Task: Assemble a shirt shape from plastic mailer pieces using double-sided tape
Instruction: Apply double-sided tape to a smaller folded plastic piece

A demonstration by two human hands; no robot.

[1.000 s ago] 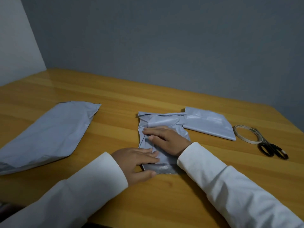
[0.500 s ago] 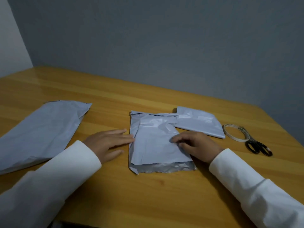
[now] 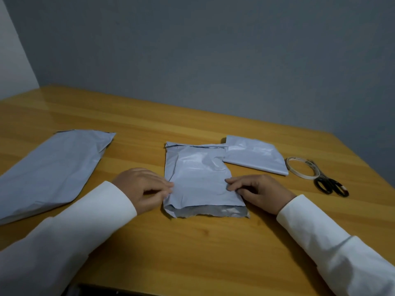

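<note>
Head view: wooden table (image 3: 192, 242), grey wall (image 3: 213, 60); hands (image 3: 145, 189) (image 3: 258, 192) pinch mailer piece (image 3: 198, 182) edges.

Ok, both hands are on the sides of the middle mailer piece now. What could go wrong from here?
1. The middle piece is wrinkled; taped like this, creases may get locked in.
2. The folded piece only just meets its upper right corner, so pulling with the left hand or right hand could shift that joint.
3. The tape roll lies against the scissors; grabbing it may drag them.
</note>
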